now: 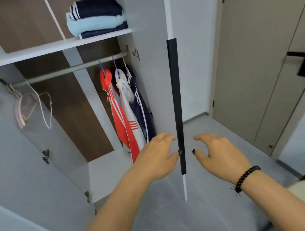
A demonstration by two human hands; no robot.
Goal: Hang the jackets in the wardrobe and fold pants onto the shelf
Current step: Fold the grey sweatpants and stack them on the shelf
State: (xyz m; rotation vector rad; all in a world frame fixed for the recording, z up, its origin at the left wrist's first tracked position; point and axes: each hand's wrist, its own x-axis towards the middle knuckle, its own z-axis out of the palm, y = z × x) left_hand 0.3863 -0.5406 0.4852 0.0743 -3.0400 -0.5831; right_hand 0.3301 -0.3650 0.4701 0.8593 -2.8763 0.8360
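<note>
Jackets (pixel 126 106) hang, pants (pixel 97 18) sit folded on the shelf (pixel 30 52); your left hand (pixel 157 155) and right hand (pixel 218 151), both loose-fingered and apparently empty, flank the door (pixel 177 103) — grip it, swing it closed.

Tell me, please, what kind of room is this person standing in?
Probably a bedroom at home, at a built-in wardrobe. Three jackets hang from its rail, folded pants lie on the shelf, and a room door is just to the right.
</note>
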